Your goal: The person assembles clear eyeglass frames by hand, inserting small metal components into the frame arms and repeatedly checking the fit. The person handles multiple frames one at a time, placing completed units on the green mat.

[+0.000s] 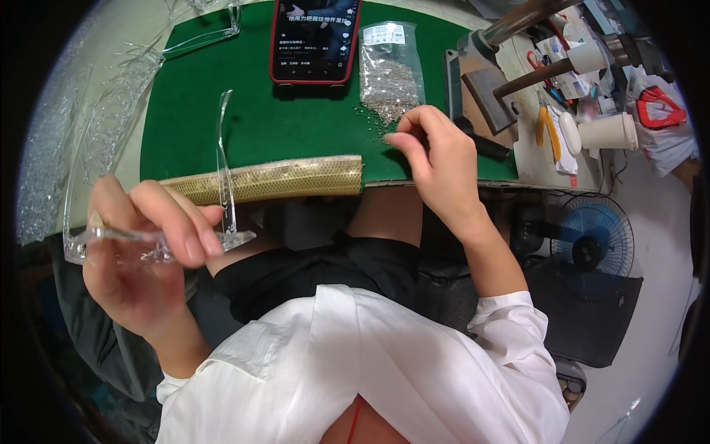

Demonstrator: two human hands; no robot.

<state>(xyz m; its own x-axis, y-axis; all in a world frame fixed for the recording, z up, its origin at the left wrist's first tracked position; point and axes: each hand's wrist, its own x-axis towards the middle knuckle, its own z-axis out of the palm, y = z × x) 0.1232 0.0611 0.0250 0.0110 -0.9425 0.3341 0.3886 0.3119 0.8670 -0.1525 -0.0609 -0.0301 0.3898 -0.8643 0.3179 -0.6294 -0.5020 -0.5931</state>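
The person's two hands are well apart; the left hand (140, 288) is closed around a clear eyeglass frame (151, 243), held in the air at the near left edge of the worktop (526, 169), with one thin arm of it standing in view across the gold mesh strip (281, 180) and over the green mat (296, 122); the right hand (447, 163) is at the mat's near right part, thumb and forefinger close together beside the scattered small metal bits (370, 122), though the bits are so tiny that one cannot tell whether any is pinched. The bits spill from the lower end of a clear bag (392, 66), just beyond that hand; a phone (310, 41) stands near the far edge, left of the bag; a wide stretch of bare green lies between the phone and the gold strip, which runs along the near edge and stops short of the right hand. Room is tighter to the right, where a metal press (488, 96) borders the mat, with yellow-handled pliers (549, 133) and a white cup (610, 133) beyond it; on the left, clear frames (111, 118) crowd the worktop's edge.
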